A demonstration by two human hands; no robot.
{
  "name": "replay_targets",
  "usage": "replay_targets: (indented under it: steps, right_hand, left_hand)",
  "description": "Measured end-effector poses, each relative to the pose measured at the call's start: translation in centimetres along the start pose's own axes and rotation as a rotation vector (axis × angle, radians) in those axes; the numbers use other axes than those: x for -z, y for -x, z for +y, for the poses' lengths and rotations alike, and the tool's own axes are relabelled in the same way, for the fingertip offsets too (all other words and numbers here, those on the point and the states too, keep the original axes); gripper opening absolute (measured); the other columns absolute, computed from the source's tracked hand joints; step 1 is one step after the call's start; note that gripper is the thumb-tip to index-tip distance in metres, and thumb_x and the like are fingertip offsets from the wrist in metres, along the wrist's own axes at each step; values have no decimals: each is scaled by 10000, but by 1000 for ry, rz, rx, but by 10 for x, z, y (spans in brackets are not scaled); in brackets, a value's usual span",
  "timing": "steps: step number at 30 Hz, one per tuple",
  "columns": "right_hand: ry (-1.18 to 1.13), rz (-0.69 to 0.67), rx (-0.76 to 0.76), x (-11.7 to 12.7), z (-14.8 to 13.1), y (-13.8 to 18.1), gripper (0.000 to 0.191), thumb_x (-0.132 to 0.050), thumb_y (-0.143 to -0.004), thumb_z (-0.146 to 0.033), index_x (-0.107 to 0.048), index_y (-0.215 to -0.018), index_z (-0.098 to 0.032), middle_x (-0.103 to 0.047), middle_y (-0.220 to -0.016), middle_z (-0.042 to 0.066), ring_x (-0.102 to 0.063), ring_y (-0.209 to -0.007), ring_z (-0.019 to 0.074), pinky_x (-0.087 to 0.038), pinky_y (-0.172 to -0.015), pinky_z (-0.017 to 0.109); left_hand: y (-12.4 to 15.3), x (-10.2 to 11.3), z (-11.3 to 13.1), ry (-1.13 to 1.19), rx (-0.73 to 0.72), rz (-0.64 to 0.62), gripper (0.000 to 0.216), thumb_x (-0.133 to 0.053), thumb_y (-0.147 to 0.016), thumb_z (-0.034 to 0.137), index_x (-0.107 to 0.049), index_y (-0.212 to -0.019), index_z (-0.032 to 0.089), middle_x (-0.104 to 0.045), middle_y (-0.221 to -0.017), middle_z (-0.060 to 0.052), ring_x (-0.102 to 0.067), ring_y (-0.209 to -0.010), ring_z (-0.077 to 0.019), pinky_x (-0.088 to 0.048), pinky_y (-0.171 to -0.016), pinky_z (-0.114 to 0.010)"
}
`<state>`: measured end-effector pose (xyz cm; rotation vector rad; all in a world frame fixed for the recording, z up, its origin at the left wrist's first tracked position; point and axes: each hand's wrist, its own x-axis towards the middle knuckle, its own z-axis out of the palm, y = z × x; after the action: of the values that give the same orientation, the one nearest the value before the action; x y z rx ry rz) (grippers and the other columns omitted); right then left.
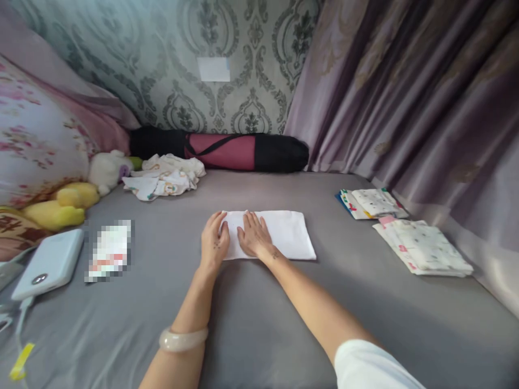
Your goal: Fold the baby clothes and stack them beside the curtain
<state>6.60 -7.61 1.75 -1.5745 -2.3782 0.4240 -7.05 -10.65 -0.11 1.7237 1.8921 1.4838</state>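
My two bare arms reach up from the bottom of the frame across a grey sheet [259, 324]; a pale bangle [183, 339] sits on my left wrist. Both hands lie flat, palms down, fingers loosely spread, pinching nothing. My left hand [214, 240] presses the left edge of a folded white cloth [284, 232] at the centre of the frame, half on the cloth and half on the sheet. My right hand [253, 236] rests just beside it, wholly on the cloth. The rest of the cloth stretches to the right of both hands, uncovered.

I judge the risk to be this: with both hands on the left end, a push or slide could drag the fabric and bunch the free right side, spoiling the fold. The sheet is soft and may wrinkle under it too.

At lower left lie a white power bank [48, 263] and a blurred-out packet [109, 249]. At mid right, well apart from my hands, sit two stacks of folded printed cloths [421, 246]. Farther back, upper left, are yellow and white soft toys [77, 197] and a crumpled cloth pile [166, 175]. Beyond it, a black and maroon roll bag [221, 151] lies against the patterned wall.
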Motion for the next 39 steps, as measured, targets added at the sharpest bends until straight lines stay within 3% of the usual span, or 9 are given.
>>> replay_targets:
  steps: [4, 6, 10, 13, 18, 24, 30, 35, 39]
  right_hand:
    - [-101, -122, 17, 5, 11, 2, 633, -192, -993, -414, -252, -1507, -49, -177, -1593, 130, -109, -1473, 228, -55, -1188, 436]
    - [-147, -109, 14, 18, 19, 6, 624, -192, -994, -413, -250, -1510, -66, -175, -1595, 127, -111, -1473, 223, -99, -1187, 418]
    - [-49, 137, -70, 50, 56, 28, 606, -370, -940, -296, -292, -1488, -49, -206, -1580, 168, -129, -1468, 245, -149, -1180, 391]
    - [-18, 259, -227, 69, 97, 49, 588, -410, -910, -252, -345, -1455, -41, -334, -1522, 188, -259, -1426, 235, -220, -1156, 367]
    - [-80, 209, -575, 85, 146, 73, 498, -421, -916, -253, -461, -1370, -52, -599, -1282, 178, -550, -1199, 234, -393, -1002, 311]
    - [-75, 53, -597, 85, 146, 74, 322, -438, -915, -302, -689, -1041, -145, -714, -1043, 145, -654, -1011, 241, -445, -802, 289]
    - [-108, 29, -548, 79, 151, 61, 276, -534, -876, -361, -700, -784, -161, -729, -864, 146, -679, -854, 238, -429, -670, 270]
    - [-512, -28, -616, 83, 151, 58, 269, -589, -841, -371, -604, -661, -172, -574, -498, 7, -528, -462, 134, -320, -443, 215]
    - [-837, -96, -687, 88, 144, 56, 268, -636, -788, -386, -582, -654, -161, -558, -483, -19, -500, -440, 114, -316, -423, 197]
  left_hand:
    - [10, -10, -6, -221, -100, -225, 348, -445, -867, 256, -665, -1131, 202, -590, -1323, -119, -454, -1319, -294, -374, -1084, -489]
    - [14, -12, -12, -277, -117, -285, 338, -437, -872, 275, -669, -1113, 231, -604, -1307, -100, -454, -1316, -301, -387, -1072, -503]
    - [14, -10, -24, -253, -150, -276, 331, -448, -858, 337, -674, -1089, 263, -624, -1272, -83, -464, -1306, -301, -391, -1078, -496]
    - [11, -5, -27, -222, -142, -260, 331, -470, -831, 351, -672, -1083, 279, -643, -1235, -75, -488, -1283, -301, -392, -1081, -495]
    - [3, 4, -18, -246, -143, -235, 379, -440, -839, 379, -661, -1112, 237, -616, -1287, -108, -496, -1281, -322, -422, -1046, -500]
    - [-14, 5, 17, -211, -194, -307, 384, -460, -833, 404, -658, -1116, 238, -625, -1285, -109, -528, -1259, -298, -455, -1020, -432]
    - [-20, -20, 47, -89, -174, -327, 360, -459, -851, 344, -641, -1139, 227, -629, -1281, -100, -510, -1281, -272, -408, -1071, -435]
    - [-14, -59, 41, -32, -156, -396, 385, -446, -842, 194, -611, -1190, 200, -585, -1336, -116, -477, -1311, -255, -360, -1117, -454]
    - [-7, -78, 34, -106, -178, -446, 413, -424, -864, 163, -564, -1253, 164, -540, -1379, -144, -420, -1355, -270, -341, -1120, -489]
